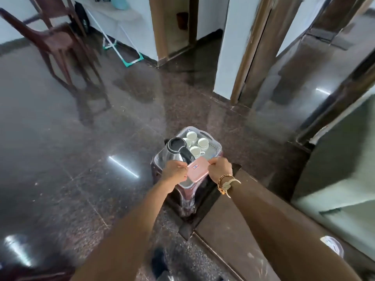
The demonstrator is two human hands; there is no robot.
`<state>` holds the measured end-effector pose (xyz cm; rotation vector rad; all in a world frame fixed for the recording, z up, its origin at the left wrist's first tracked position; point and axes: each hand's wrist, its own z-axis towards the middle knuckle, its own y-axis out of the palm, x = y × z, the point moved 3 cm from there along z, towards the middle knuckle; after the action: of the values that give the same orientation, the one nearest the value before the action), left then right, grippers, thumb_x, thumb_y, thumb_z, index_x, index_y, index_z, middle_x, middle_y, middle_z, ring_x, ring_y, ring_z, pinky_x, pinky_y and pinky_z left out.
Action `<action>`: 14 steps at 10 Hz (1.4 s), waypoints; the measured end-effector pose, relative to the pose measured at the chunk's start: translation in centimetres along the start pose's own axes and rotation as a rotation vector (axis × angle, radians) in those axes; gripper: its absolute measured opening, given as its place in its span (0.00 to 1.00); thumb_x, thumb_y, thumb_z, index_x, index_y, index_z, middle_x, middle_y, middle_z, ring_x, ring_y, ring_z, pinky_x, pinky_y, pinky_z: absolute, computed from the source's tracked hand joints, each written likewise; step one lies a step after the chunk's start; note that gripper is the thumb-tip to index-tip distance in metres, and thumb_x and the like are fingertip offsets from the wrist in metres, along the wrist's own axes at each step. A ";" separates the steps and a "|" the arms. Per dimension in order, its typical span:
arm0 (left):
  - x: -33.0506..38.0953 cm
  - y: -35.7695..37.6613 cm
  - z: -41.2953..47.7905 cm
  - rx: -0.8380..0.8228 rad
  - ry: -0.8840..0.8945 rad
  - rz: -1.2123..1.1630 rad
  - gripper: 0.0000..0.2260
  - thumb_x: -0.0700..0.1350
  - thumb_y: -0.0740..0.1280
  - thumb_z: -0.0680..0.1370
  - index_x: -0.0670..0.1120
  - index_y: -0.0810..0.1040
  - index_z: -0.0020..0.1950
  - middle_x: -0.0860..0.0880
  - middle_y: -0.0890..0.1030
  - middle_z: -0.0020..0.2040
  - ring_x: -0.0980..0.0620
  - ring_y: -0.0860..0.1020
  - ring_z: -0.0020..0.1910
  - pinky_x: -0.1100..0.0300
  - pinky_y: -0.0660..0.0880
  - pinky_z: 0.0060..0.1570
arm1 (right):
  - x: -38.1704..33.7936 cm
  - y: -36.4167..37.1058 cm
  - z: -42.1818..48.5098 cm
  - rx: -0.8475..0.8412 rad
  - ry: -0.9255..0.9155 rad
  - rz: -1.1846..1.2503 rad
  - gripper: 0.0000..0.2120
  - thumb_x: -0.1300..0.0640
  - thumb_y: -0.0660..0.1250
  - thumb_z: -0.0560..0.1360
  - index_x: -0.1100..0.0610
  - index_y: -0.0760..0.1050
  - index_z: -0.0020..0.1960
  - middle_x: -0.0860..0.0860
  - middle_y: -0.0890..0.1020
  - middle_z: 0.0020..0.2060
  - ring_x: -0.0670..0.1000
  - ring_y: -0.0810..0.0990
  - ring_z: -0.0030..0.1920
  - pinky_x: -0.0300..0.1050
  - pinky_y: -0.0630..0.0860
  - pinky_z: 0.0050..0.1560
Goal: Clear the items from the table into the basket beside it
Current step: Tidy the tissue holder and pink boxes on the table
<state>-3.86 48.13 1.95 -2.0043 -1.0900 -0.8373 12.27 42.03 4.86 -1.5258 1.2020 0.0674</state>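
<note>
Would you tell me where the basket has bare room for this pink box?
The white plastic basket is crowded: white cups far, steel kettle left. Bare floor shows right of the cups and near, under the pink box.

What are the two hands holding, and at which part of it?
Both hold one pink lidded container over the basket: the left hand has its grip on the left end, the right hand on the right end.

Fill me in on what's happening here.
A person holds a pink lidded box with both hands, left hand and right hand at its ends, over a white basket on a stool beside the table. The basket already holds a kettle and several white cups.
</note>
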 end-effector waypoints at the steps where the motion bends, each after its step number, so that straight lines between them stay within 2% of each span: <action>1: 0.9 -1.2 2.0 -0.017 0.045 0.025 0.07 0.30 0.69 0.75 0.37 0.83 0.50 0.41 0.83 0.41 0.49 0.84 0.35 0.52 0.83 0.43 | -1.2 0.8 1.1 0.040 0.054 -0.001 0.19 0.63 0.62 0.74 0.52 0.81 0.61 0.53 0.82 0.59 0.58 0.78 0.61 0.44 0.74 0.59; 2: 2.0 -1.9 3.5 -0.102 0.029 0.044 0.07 0.31 0.67 0.77 0.37 0.81 0.53 0.40 0.83 0.47 0.48 0.82 0.38 0.53 0.83 0.47 | -1.6 1.5 1.8 0.075 0.102 0.017 0.19 0.64 0.62 0.73 0.52 0.81 0.61 0.53 0.82 0.60 0.58 0.78 0.61 0.43 0.73 0.60; 3: 2.5 -1.8 5.7 -0.219 0.041 0.115 0.12 0.32 0.66 0.77 0.36 0.79 0.60 0.40 0.82 0.52 0.52 0.80 0.37 0.65 0.80 0.34 | -1.5 1.5 2.7 0.115 0.137 0.018 0.18 0.63 0.63 0.73 0.53 0.83 0.59 0.54 0.82 0.59 0.58 0.78 0.61 0.44 0.73 0.59; 4: 2.7 -0.9 6.8 -0.270 0.015 0.114 0.12 0.31 0.66 0.77 0.37 0.79 0.60 0.38 0.82 0.56 0.48 0.81 0.40 0.58 0.83 0.43 | -1.2 1.2 3.5 0.159 0.154 0.043 0.15 0.61 0.65 0.73 0.51 0.84 0.56 0.55 0.84 0.55 0.59 0.80 0.58 0.46 0.75 0.57; 5: 2.8 0.1 7.7 -0.290 -0.011 0.116 0.11 0.31 0.66 0.76 0.37 0.80 0.58 0.35 0.82 0.56 0.47 0.82 0.42 0.51 0.82 0.51 | -0.8 0.8 4.6 0.189 0.200 0.085 0.13 0.59 0.66 0.72 0.50 0.85 0.54 0.53 0.84 0.54 0.57 0.81 0.56 0.44 0.75 0.54; 6: 3.4 1.4 8.6 -0.301 -0.032 0.057 0.13 0.32 0.67 0.75 0.37 0.79 0.60 0.35 0.81 0.58 0.50 0.82 0.39 0.57 0.83 0.45 | -0.1 0.6 6.0 0.216 0.246 0.128 0.15 0.62 0.65 0.71 0.52 0.84 0.54 0.54 0.85 0.53 0.58 0.81 0.56 0.44 0.75 0.56; 7: 3.9 1.9 9.7 -0.319 -0.032 0.083 0.16 0.41 0.67 0.78 0.40 0.78 0.65 0.45 0.78 0.67 0.52 0.79 0.59 0.60 0.75 0.62 | 0.8 0.6 7.6 0.194 0.253 0.152 0.12 0.61 0.66 0.71 0.53 0.85 0.51 0.55 0.85 0.48 0.58 0.82 0.52 0.43 0.77 0.53; 8: 4.5 3.4 10.8 -0.288 -0.007 0.208 0.15 0.36 0.68 0.76 0.37 0.79 0.62 0.41 0.83 0.56 0.48 0.82 0.55 0.56 0.79 0.58 | 1.4 0.3 9.1 0.192 0.278 0.198 0.11 0.59 0.67 0.72 0.53 0.85 0.52 0.54 0.85 0.47 0.56 0.81 0.47 0.41 0.76 0.53; 9: 5.3 4.9 11.7 -0.229 0.043 0.264 0.14 0.32 0.69 0.74 0.34 0.80 0.60 0.40 0.83 0.46 0.46 0.83 0.47 0.56 0.81 0.49 | 1.6 -0.7 10.4 0.217 0.309 0.285 0.14 0.59 0.69 0.71 0.51 0.84 0.56 0.52 0.85 0.52 0.56 0.82 0.55 0.44 0.77 0.59; 10: 7.0 6.0 12.4 -0.175 0.052 0.275 0.09 0.34 0.69 0.72 0.39 0.84 0.50 0.47 0.83 0.38 0.51 0.80 0.41 0.59 0.77 0.42 | 1.7 -2.2 12.0 0.271 0.338 0.363 0.15 0.61 0.69 0.69 0.52 0.84 0.54 0.52 0.85 0.50 0.57 0.82 0.55 0.44 0.77 0.59; 11: 8.6 6.7 13.3 -0.231 -0.004 0.187 0.09 0.32 0.66 0.75 0.40 0.82 0.52 0.52 0.82 0.30 0.50 0.81 0.38 0.55 0.83 0.44 | 1.6 -2.8 13.8 0.249 0.374 0.421 0.10 0.60 0.68 0.67 0.54 0.84 0.47 0.54 0.85 0.41 0.59 0.84 0.48 0.50 0.80 0.55; 12: 9.9 7.8 15.6 -0.272 0.023 0.205 0.12 0.31 0.66 0.76 0.36 0.80 0.58 0.44 0.83 0.41 0.48 0.83 0.42 0.56 0.83 0.43 | 2.1 -2.7 15.7 0.229 0.380 0.404 0.08 0.56 0.68 0.69 0.55 0.84 0.44 0.56 0.85 0.40 0.59 0.84 0.43 0.52 0.81 0.51; 13: 10.1 9.3 17.9 -0.221 0.071 0.397 0.13 0.34 0.69 0.72 0.42 0.82 0.55 0.43 0.84 0.47 0.47 0.83 0.43 0.61 0.81 0.42 | 2.9 -1.9 17.8 0.241 0.400 0.369 0.07 0.57 0.67 0.70 0.55 0.84 0.44 0.56 0.85 0.42 0.60 0.84 0.45 0.49 0.81 0.49; 14: 10.1 10.8 20.6 -0.246 0.179 0.660 0.15 0.39 0.69 0.72 0.51 0.82 0.56 0.51 0.82 0.46 0.57 0.76 0.33 0.74 0.68 0.22 | 4.4 -0.3 20.3 0.236 0.463 0.354 0.12 0.59 0.67 0.71 0.55 0.84 0.51 0.56 0.85 0.48 0.60 0.82 0.51 0.46 0.78 0.52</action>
<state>14.29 64.75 -4.26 -2.2334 -0.1894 -0.7880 25.51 54.63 -4.93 -1.1382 1.7740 -0.1987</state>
